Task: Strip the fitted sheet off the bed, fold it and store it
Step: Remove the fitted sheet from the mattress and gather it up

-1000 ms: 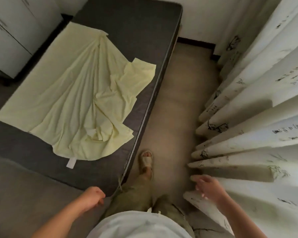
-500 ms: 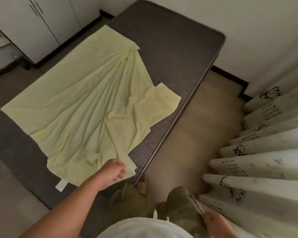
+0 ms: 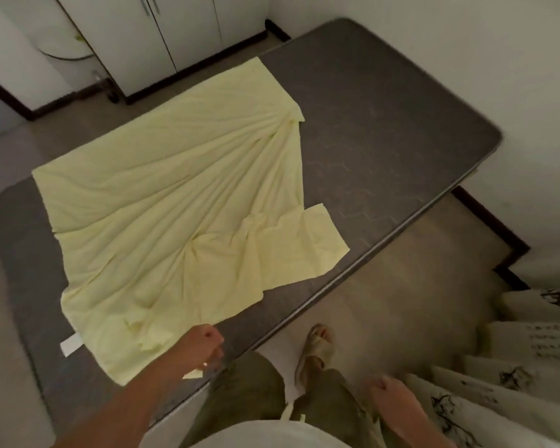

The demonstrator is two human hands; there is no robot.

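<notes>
Your left hand (image 3: 204,345) reaches forward over the near edge of the mattress (image 3: 379,134), fingers curled tight on the near corner of the sheet (image 3: 175,227), a scrap of it showing under your knuckles. Your right hand (image 3: 390,394) hangs low by your thigh beside the curtain (image 3: 514,383), fingers loosely curled on nothing. The sheet lies rumpled and spread on the bare mattress. Half a second ago the left hand only hovered at that corner; the right has risen into fuller view

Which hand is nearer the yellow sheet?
Left. The left hand is at the yellow sheet's near corner; the right hand hangs by the leg, off the bed.
</notes>
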